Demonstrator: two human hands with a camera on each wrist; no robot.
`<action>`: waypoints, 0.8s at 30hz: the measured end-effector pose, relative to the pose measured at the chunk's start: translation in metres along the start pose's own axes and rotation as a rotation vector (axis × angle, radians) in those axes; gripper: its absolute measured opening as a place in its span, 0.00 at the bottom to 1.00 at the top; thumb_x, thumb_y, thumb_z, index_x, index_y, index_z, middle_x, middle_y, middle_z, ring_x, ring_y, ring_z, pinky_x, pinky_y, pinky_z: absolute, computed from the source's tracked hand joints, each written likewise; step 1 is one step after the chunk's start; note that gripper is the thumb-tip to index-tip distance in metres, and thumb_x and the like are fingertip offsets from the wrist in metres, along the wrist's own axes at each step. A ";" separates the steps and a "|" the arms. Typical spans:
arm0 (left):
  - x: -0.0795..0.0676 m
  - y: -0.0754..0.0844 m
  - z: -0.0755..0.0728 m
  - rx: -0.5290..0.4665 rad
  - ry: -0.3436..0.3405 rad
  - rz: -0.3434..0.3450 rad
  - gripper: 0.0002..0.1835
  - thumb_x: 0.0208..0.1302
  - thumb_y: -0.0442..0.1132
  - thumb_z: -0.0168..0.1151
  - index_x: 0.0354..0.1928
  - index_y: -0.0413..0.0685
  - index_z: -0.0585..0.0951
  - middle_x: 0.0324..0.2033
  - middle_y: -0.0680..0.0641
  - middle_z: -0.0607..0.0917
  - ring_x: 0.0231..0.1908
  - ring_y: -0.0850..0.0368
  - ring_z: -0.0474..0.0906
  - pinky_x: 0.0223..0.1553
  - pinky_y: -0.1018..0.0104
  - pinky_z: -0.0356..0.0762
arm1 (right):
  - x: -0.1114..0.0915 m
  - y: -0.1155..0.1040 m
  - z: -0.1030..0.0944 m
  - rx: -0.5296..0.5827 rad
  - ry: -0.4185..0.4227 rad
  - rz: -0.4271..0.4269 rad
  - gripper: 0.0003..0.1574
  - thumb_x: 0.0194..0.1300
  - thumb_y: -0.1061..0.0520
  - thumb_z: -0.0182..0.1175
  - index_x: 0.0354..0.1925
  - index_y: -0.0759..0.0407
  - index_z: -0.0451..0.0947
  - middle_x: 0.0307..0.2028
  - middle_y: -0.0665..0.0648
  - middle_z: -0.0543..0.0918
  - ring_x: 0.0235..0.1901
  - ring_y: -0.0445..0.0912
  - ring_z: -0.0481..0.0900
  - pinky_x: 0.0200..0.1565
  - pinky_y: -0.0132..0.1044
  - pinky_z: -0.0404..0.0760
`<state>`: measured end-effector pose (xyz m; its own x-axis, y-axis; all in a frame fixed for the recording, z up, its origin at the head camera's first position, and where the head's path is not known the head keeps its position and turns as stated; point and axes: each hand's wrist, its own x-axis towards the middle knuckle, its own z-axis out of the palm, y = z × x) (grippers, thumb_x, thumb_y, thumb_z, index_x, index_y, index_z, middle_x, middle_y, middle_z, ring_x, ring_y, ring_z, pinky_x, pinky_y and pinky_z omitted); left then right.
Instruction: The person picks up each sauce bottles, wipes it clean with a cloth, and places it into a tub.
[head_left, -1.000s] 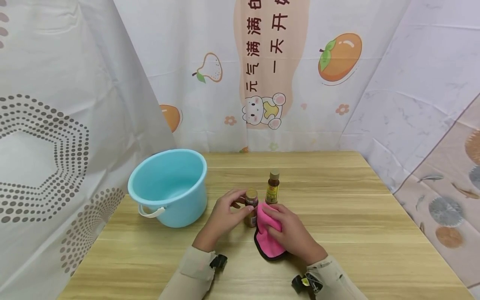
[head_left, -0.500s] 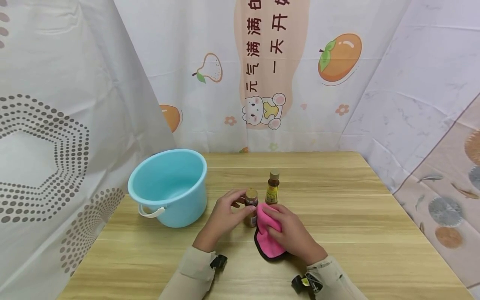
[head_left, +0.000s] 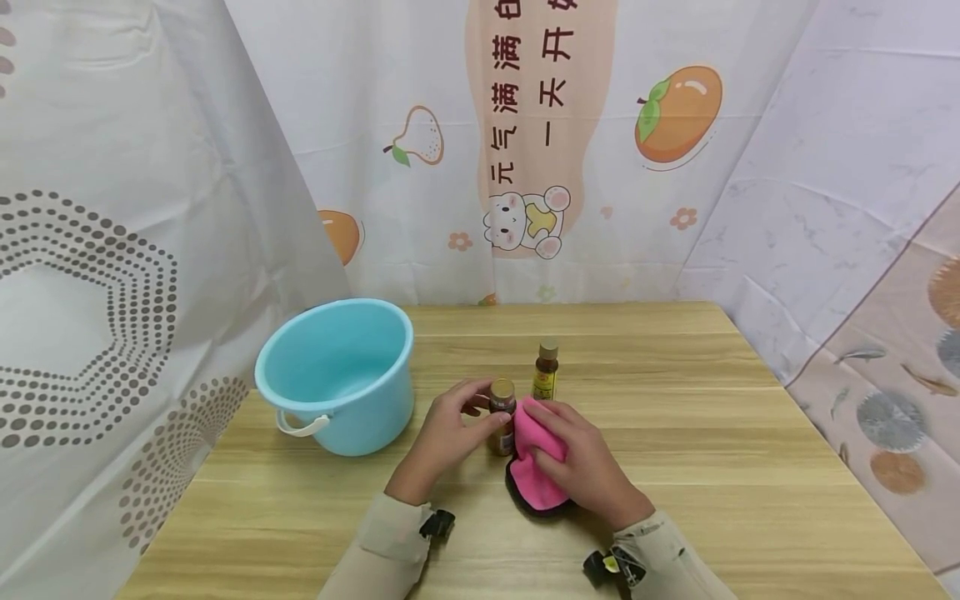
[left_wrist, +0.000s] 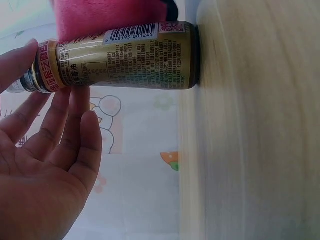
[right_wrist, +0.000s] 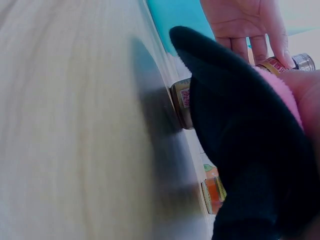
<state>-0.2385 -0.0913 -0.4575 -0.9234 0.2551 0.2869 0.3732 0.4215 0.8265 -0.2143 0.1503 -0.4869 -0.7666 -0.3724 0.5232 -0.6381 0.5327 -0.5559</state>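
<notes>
A small glass bottle with a gold cap and gold label stands upright on the table. My left hand pinches it near the neck, thumb on one side and fingertips on the other. My right hand grips a pink cloth with a black edge, bunched against the bottle's right side. In the right wrist view the cloth's black underside hides much of the bottle and most of that hand. Just behind the cloth is a second bottle with a yellow label, its lower part covered.
A light blue bucket with a white handle stands left of the hands. The wood-grain table stretches to the right and front. A printed curtain hangs along the table's back edge.
My right hand and the cloth have shifted slightly away from me, up along the bottle, and now cover more of the second bottle's label. The left hand and its bottle stay in place.
</notes>
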 end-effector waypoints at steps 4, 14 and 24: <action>0.000 0.000 0.000 -0.018 -0.002 -0.017 0.32 0.64 0.57 0.73 0.67 0.56 0.79 0.52 0.57 0.86 0.52 0.61 0.83 0.56 0.56 0.82 | 0.001 0.000 0.000 0.028 0.037 -0.040 0.44 0.59 0.65 0.71 0.73 0.49 0.73 0.66 0.51 0.78 0.56 0.45 0.82 0.50 0.41 0.88; 0.000 0.001 0.001 -0.067 -0.007 -0.025 0.24 0.64 0.54 0.74 0.58 0.58 0.78 0.51 0.55 0.86 0.52 0.57 0.84 0.57 0.52 0.81 | 0.003 -0.005 -0.004 0.064 0.059 -0.058 0.42 0.61 0.66 0.70 0.72 0.51 0.74 0.67 0.54 0.77 0.60 0.49 0.81 0.58 0.34 0.83; -0.001 0.002 0.000 -0.087 -0.006 -0.016 0.25 0.64 0.54 0.74 0.58 0.53 0.80 0.50 0.55 0.86 0.52 0.56 0.85 0.56 0.51 0.82 | 0.000 -0.001 -0.001 0.049 0.021 -0.014 0.37 0.62 0.64 0.72 0.69 0.53 0.77 0.65 0.51 0.79 0.58 0.45 0.82 0.54 0.41 0.87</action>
<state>-0.2367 -0.0903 -0.4559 -0.9287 0.2542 0.2702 0.3486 0.3490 0.8699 -0.2138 0.1505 -0.4857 -0.7563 -0.3632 0.5441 -0.6518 0.4899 -0.5789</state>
